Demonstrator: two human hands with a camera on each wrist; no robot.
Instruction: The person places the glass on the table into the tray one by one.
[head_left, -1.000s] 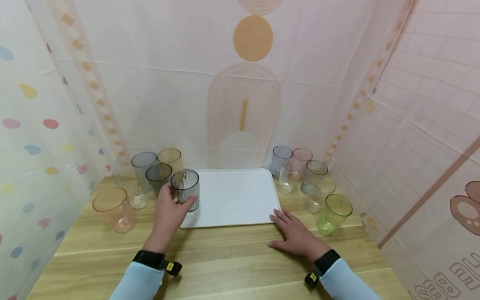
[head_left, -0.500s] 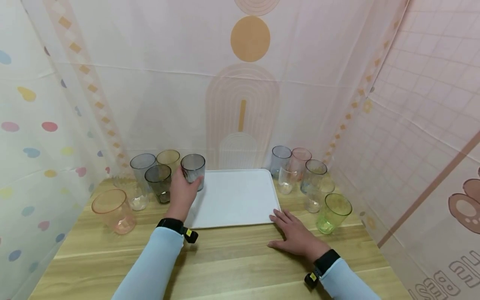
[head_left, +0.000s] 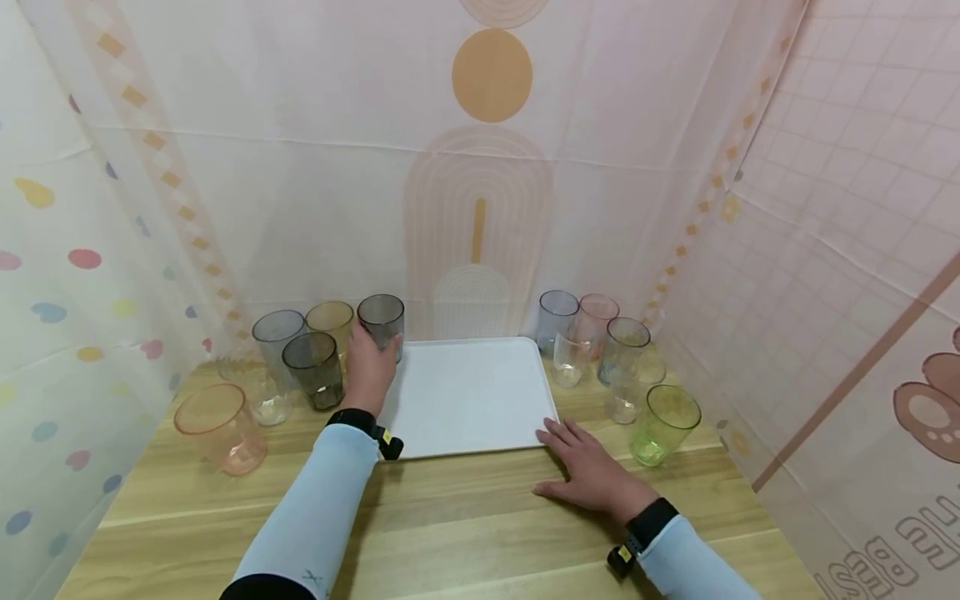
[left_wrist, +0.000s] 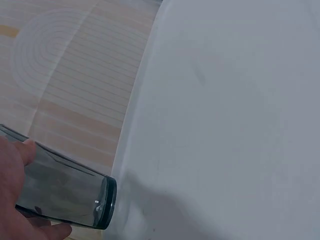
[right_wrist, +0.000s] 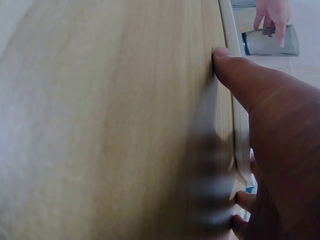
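My left hand (head_left: 369, 371) grips a smoky grey drinking glass (head_left: 384, 315) around its side. The glass is upright at the back left corner of the white tray (head_left: 472, 400). In the left wrist view, the base of this grey glass (left_wrist: 65, 187) is close to the tray's rim; whether it touches cannot be told. My right hand (head_left: 588, 468) lies with fingers spread by the tray's front right corner, fingertips on its edge. The right wrist view shows the right thumb (right_wrist: 250, 77) along the tray's front edge.
Left of the tray stand a dark grey glass (head_left: 313, 375), a yellow glass (head_left: 330, 315), a bluish glass (head_left: 276, 333), clear ones and an orange glass (head_left: 225, 433). On the right stand several more, including a green glass (head_left: 663, 429) and a pink glass (head_left: 597, 312). Curtains hang behind.
My left hand has carried the grey glass from over the tray's left front part back to its far left corner. The right hand has stayed in place.
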